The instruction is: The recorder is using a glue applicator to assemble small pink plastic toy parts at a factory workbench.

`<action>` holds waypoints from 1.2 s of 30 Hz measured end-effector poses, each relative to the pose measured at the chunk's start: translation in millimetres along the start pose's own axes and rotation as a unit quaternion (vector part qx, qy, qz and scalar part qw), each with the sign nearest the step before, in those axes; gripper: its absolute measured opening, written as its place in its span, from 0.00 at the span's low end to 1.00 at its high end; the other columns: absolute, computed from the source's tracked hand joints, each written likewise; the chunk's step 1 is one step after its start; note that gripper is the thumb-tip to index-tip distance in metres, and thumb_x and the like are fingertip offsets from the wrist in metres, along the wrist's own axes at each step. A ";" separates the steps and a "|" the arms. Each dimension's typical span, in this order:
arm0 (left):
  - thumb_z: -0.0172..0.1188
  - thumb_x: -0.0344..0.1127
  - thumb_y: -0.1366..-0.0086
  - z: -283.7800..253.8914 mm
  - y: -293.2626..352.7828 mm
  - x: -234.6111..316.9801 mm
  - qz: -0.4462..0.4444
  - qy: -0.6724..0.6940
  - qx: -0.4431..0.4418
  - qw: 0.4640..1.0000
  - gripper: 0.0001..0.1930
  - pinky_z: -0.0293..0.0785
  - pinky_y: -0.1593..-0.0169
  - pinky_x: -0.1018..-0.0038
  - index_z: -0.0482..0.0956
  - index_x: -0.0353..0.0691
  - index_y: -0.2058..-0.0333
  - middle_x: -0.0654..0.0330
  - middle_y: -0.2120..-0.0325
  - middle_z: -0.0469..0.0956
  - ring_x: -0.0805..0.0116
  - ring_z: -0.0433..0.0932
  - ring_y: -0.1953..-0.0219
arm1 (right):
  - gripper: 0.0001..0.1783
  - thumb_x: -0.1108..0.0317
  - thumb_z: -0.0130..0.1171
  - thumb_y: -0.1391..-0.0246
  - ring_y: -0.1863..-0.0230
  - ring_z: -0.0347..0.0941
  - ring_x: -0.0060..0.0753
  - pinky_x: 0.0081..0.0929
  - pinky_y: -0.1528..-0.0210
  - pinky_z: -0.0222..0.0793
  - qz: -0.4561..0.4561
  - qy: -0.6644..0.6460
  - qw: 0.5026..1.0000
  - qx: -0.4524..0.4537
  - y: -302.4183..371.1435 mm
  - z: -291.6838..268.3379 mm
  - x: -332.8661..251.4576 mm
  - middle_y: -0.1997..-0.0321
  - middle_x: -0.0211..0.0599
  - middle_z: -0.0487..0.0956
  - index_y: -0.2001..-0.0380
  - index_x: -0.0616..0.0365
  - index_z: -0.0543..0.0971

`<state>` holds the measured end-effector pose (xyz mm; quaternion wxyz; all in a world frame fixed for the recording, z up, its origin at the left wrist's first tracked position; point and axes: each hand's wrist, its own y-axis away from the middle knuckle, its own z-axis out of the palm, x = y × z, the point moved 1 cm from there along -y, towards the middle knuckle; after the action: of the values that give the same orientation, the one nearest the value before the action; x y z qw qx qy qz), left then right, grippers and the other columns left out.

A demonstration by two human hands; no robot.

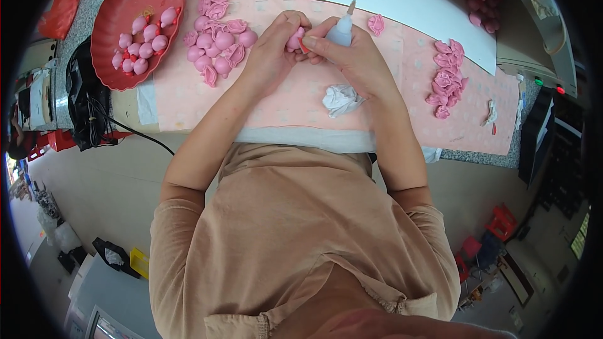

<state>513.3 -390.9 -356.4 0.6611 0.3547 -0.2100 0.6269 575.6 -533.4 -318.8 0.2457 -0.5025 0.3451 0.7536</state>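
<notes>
Over the pink-covered table my left hand [271, 50] is closed round a small pink rounded piece [294, 40], which its fingers partly hide. My right hand [359, 61] meets it from the other side. Between the right thumb and fingers, a small red piece [304, 46] touches the pink one. The same hand also keeps a translucent squeeze bottle [341, 31] in its grip, its thin needle tip pointing up and away. A crumpled white tissue [342, 100] lies just below the right hand. Left of my hands is a pile of pink balls and folded pink pieces [217, 47].
A red scalloped bowl [105, 66] at the left holds several pink balls with red parts. Ruffled pink pieces [447, 78] lie in a cluster at the right. A white sheet [402, 3] spans the back. A black cable [138, 133] hangs at the left edge.
</notes>
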 end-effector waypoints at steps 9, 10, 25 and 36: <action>0.42 0.40 0.29 -4.9 -1.9 -3.3 0.006 0.004 0.002 1.000 0.10 0.64 0.64 0.77 0.68 0.41 0.61 0.64 0.68 0.69 0.74 0.68 0.68 | 0.08 0.70 0.60 0.45 0.65 0.75 0.23 0.21 0.60 0.72 -0.017 0.012 1.000 -0.024 1.7 1.9 -0.9 0.66 0.35 0.80 0.65 0.64 0.78; 0.42 0.41 0.29 -4.4 -2.9 -3.3 0.011 0.005 -0.014 1.000 0.11 0.66 0.64 0.77 0.68 0.41 0.62 0.63 0.68 0.70 0.73 0.70 0.67 | 0.07 0.71 0.60 0.45 0.65 0.75 0.24 0.21 0.60 0.72 -0.013 0.017 1.000 -0.021 1.2 0.8 -1.5 0.67 0.35 0.80 0.65 0.64 0.77; 0.44 0.42 0.29 0.4 -1.2 2.3 0.003 0.038 0.020 0.999 0.12 0.65 0.66 0.75 0.69 0.40 0.60 0.64 0.68 0.70 0.75 0.66 0.69 | 0.06 0.71 0.60 0.45 0.66 0.76 0.24 0.21 0.60 0.72 -0.042 0.045 0.998 -0.027 4.4 4.1 -0.3 0.68 0.34 0.80 0.67 0.63 0.77; 0.42 0.50 0.28 0.1 -2.0 10.6 -0.042 0.155 -0.027 0.987 0.19 0.64 0.69 0.79 0.70 0.39 0.56 0.63 0.69 0.70 0.77 0.64 0.72 | 0.08 0.69 0.63 0.47 0.69 0.71 0.20 0.20 0.63 0.70 -0.019 0.086 0.996 -0.032 11.4 -26.5 -5.6 0.71 0.31 0.78 0.67 0.63 0.78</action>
<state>516.6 -383.7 -349.0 0.7208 0.2442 -0.1068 0.6398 585.0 -561.2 -317.2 0.2136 -0.5795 0.3310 0.7134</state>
